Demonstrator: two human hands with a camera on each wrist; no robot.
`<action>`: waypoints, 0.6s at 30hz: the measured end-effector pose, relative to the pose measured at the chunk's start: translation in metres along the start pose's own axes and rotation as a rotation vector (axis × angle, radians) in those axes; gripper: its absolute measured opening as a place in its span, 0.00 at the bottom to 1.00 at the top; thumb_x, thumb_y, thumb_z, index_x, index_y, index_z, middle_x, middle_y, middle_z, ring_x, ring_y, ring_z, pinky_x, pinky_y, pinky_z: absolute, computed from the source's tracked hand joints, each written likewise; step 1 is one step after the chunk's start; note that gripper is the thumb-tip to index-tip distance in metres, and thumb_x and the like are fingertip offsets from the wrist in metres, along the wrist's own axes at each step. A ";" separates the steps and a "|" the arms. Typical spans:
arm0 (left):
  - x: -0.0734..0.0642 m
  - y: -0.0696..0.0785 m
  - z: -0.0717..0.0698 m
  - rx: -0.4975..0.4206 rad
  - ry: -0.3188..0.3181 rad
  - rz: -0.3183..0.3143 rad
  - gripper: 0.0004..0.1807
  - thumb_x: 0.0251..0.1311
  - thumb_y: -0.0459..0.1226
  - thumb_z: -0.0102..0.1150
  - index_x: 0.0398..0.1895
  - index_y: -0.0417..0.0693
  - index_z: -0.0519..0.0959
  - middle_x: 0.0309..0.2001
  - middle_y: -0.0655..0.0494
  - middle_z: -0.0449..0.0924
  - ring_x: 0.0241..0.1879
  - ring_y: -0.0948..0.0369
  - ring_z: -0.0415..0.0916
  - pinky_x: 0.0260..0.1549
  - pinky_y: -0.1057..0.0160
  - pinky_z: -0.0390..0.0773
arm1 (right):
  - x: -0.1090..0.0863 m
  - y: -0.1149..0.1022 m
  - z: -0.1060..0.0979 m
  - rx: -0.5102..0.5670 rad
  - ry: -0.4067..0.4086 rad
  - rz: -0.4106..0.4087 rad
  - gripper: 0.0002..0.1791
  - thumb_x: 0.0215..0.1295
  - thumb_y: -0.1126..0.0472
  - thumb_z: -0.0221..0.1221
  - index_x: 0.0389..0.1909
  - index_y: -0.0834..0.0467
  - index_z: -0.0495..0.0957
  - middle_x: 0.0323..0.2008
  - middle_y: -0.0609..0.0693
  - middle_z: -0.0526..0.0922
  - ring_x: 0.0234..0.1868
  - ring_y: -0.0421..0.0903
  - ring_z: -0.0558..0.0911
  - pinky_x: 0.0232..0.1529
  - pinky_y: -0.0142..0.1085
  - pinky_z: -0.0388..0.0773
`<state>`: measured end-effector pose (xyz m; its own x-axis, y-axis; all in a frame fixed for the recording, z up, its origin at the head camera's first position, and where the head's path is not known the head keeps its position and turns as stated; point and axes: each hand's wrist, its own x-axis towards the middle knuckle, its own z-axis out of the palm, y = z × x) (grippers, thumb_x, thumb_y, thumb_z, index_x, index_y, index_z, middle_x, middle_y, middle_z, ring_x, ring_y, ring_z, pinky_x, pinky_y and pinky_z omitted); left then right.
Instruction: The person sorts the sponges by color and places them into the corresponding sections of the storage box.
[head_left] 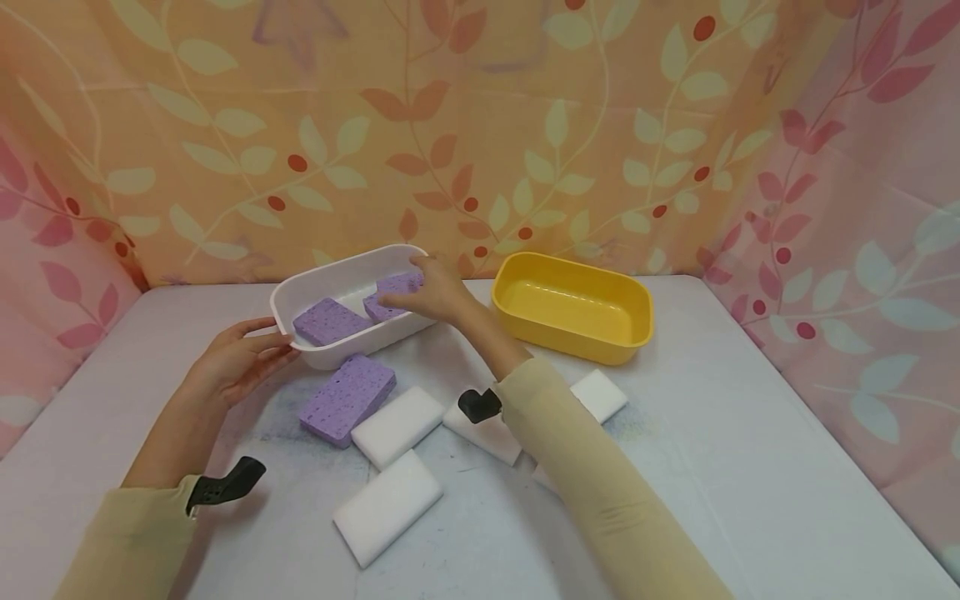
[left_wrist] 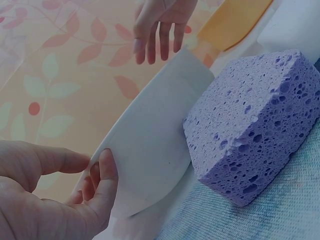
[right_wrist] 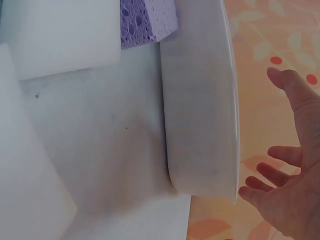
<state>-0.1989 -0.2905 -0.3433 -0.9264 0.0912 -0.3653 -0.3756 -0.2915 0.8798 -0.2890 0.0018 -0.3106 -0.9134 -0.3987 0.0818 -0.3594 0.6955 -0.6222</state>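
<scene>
A white plastic basin (head_left: 360,342) stands at the back left of the table, one purple sponge (head_left: 330,322) in its left part and more purple sponge (head_left: 399,285) at its right end. My left hand (head_left: 236,360) is at the basin's left end; in the left wrist view its thumb and fingers pinch the rim. My right hand (head_left: 431,289) is over the basin's right end, fingers spread and holding nothing, as the right wrist view shows. Another purple sponge (left_wrist: 250,120) lies on the table against the basin's near side.
A yellow basin (head_left: 570,333) stands right of the white one, with nothing in it. Several white sponge blocks (head_left: 388,508) lie on the table in front, some partly hidden under my right forearm. Patterned cloth (head_left: 465,125) hangs behind and at both sides.
</scene>
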 end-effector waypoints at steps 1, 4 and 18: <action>0.000 0.000 0.000 0.003 0.001 -0.001 0.49 0.75 0.26 0.56 0.86 0.42 0.34 0.38 0.62 0.81 0.37 0.65 0.87 0.41 0.66 0.89 | -0.001 0.000 0.000 0.002 0.004 -0.009 0.52 0.62 0.42 0.73 0.78 0.64 0.64 0.76 0.63 0.67 0.77 0.57 0.65 0.79 0.48 0.63; 0.001 0.000 -0.001 0.005 0.005 -0.005 0.49 0.75 0.27 0.56 0.86 0.43 0.35 0.39 0.61 0.80 0.37 0.65 0.87 0.41 0.66 0.88 | -0.004 0.001 0.001 0.021 0.013 -0.025 0.52 0.61 0.43 0.74 0.78 0.65 0.65 0.76 0.64 0.67 0.79 0.58 0.63 0.80 0.49 0.62; 0.001 -0.001 -0.002 -0.045 0.012 -0.007 0.32 0.74 0.26 0.57 0.75 0.48 0.56 0.40 0.58 0.80 0.37 0.63 0.87 0.41 0.65 0.89 | -0.023 -0.008 0.012 0.074 0.026 -0.117 0.50 0.60 0.48 0.76 0.76 0.67 0.67 0.74 0.63 0.71 0.78 0.55 0.67 0.80 0.43 0.61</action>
<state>-0.1995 -0.2918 -0.3452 -0.9234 0.0816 -0.3751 -0.3800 -0.3336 0.8627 -0.2627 -0.0014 -0.3170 -0.8711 -0.4582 0.1766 -0.4493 0.5986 -0.6632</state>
